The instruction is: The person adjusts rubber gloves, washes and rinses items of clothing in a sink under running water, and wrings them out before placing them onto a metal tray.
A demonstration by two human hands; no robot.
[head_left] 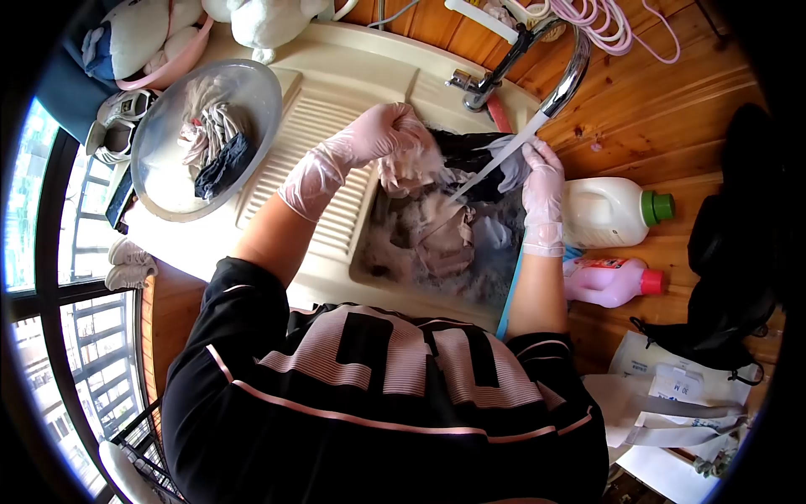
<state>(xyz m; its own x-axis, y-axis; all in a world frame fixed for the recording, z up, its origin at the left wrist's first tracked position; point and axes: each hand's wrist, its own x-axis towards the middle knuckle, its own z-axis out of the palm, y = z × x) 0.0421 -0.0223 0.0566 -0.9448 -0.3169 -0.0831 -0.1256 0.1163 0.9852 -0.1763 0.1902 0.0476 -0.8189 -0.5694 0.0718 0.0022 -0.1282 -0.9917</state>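
Note:
Both hands wear thin translucent white gloves above the sink (357, 267), where clothes lie in dark, sudsy water. My left hand (388, 134) is closed round a wet beige-pink garment (411, 172) that hangs into the water at the left side. At the right rim, my right hand (544, 189) grips the edge of a grey cloth (513, 174); its thumb is partly hidden. Dark fabric (466, 154) stretches between the hands. A stream from the chrome faucet (571, 80) falls onto light clothing (445, 239) in the middle.
A clear basin (147, 181) of clothes stands on the ribbed drainboard (311, 202) at left. A white bottle with a green cap (600, 214) and a pink bottle (600, 284) are right of the sink. Shoes (117, 126) and plush toys (269, 25) sit at upper left.

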